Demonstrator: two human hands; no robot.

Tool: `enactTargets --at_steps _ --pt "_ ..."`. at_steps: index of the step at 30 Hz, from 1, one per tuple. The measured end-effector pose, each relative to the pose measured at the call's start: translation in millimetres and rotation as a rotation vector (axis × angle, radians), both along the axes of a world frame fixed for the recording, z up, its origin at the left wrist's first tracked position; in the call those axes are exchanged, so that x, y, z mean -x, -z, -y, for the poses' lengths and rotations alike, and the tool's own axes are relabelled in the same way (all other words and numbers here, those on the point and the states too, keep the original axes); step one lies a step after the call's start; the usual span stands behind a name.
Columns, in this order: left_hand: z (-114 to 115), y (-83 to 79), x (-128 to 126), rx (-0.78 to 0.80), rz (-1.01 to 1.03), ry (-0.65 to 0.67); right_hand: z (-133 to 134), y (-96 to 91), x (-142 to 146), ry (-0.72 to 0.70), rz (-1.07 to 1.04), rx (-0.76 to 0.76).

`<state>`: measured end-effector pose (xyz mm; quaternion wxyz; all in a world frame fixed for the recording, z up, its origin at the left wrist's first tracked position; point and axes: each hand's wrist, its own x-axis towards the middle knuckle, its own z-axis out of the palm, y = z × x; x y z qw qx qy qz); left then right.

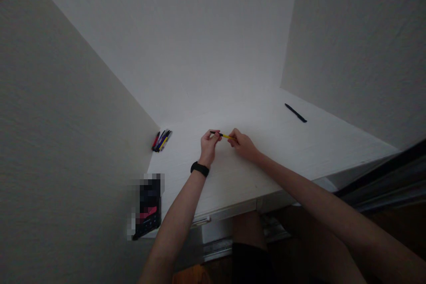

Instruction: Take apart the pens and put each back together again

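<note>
Held aloft or just over the bench [229, 186], height hard to tell: yellow-and-black pen [227, 136], crosswise to the body, in line between both hands and equally near to each. Slightly tilted in long axis, with black end leftward and a little farther off, yellow end rightward and nearer. Pinched between thumb and fingers at the black end by the left grip [209, 145]; clasped at the yellow end by the right grip [245, 146]; bare only along a short yellow stretch between the two. Bounded toward the body by the bench's front edge, crossed by both forearms; beyond, by the back wall [213, 53]. To the left, beside the side wall [83, 142], a bundle of pens [162, 141]; to the right, well apart, a slanting black pen [295, 113]. Seemingly roomier on the right.
</note>
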<state>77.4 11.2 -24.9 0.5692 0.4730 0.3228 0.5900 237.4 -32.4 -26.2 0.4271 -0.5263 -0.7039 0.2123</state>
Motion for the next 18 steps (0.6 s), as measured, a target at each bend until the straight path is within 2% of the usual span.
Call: enactTargets --at_steps 5,8,11,14,18 --pt "3.4 -4.4 -1.7 -0.022 0.026 0.084 -0.2 -0.4 1.1 0.061 0.010 -0.009" --pt "5.8 -6.4 -1.2 -0.080 -0.005 0.112 -3.3 -1.5 0.0 0.022 -0.021 -0.031" --pt "4.6 -5.0 -0.4 -0.114 -0.032 0.036 -3.5 -2.2 -1.0 0.002 -0.007 -0.050" --pt "2.1 -2.4 -0.4 -0.115 -0.051 -0.051 -1.6 -0.6 -0.6 0.064 0.019 -0.058" --pt "1.7 -2.0 -1.0 -0.095 -0.058 -0.041 -1.0 3.8 0.9 0.154 0.021 -0.048"
